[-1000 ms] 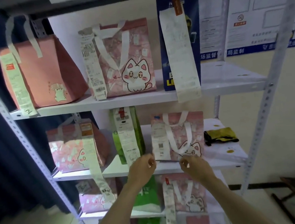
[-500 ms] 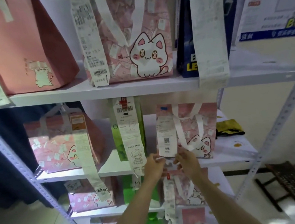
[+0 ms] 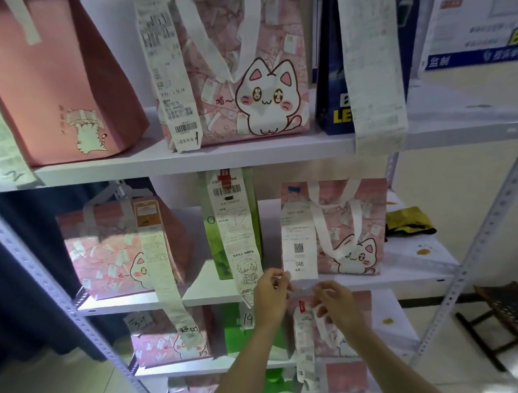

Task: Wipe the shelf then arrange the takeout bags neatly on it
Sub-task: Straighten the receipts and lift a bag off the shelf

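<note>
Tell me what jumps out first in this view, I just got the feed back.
The white shelf packed with pink cat-print takeout bags, the biggest cat bag on the upper tier, each hung with a long receipt. Low in the middle, the left hand and right hand meet at the bottom edge of the receipt marked 046 on the middle-tier cat bag. To that bag's right lies a yellow-and-black cloth.

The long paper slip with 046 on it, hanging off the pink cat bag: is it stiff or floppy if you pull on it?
Probably floppy: the slip hangs limp down the front of the pink cat bag. It looks thin, so a hard tug could tear it. It is likely very light, since both hands, left hand and right hand, seem to handle its bottom edge with only fingertips.
</note>
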